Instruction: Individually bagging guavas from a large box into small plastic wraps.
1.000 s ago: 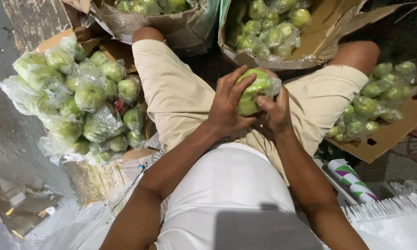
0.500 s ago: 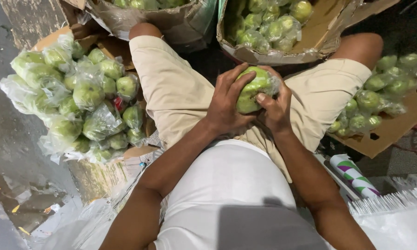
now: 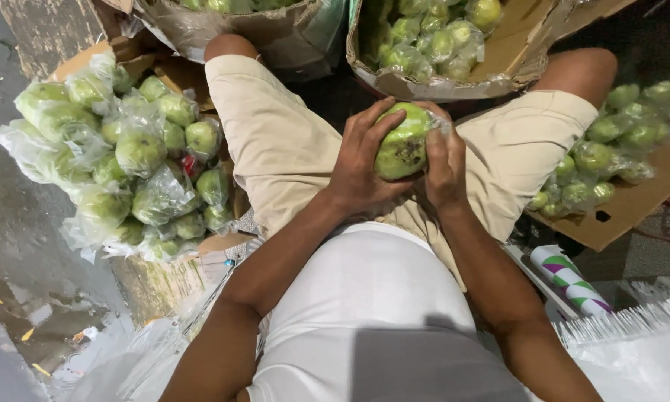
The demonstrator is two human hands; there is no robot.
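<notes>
Right above the lap, between the knees, a round green guava with a dark blemish, partly covered in thin clear plastic film (image 3: 402,145), is clasped from both sides: the left hand (image 3: 361,160) wraps its fingers over the fruit's near side while the right hand (image 3: 445,160) presses the film against the far side, seemingly to steady it for wrapping. Slightly elongated, its long axis tilts up and away toward the torn cardboard box of wrapped green guavas (image 3: 439,85), with a heap of bagged guavas (image 3: 126,156) lying at the person's left.

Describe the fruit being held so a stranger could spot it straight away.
Start at the seated person's lap, between the tan shorts. Both hands, left hand and right hand, clasp one green fruit there. Unlike the bagged fruit in the boxes around, it shows a dark blemish.
</notes>
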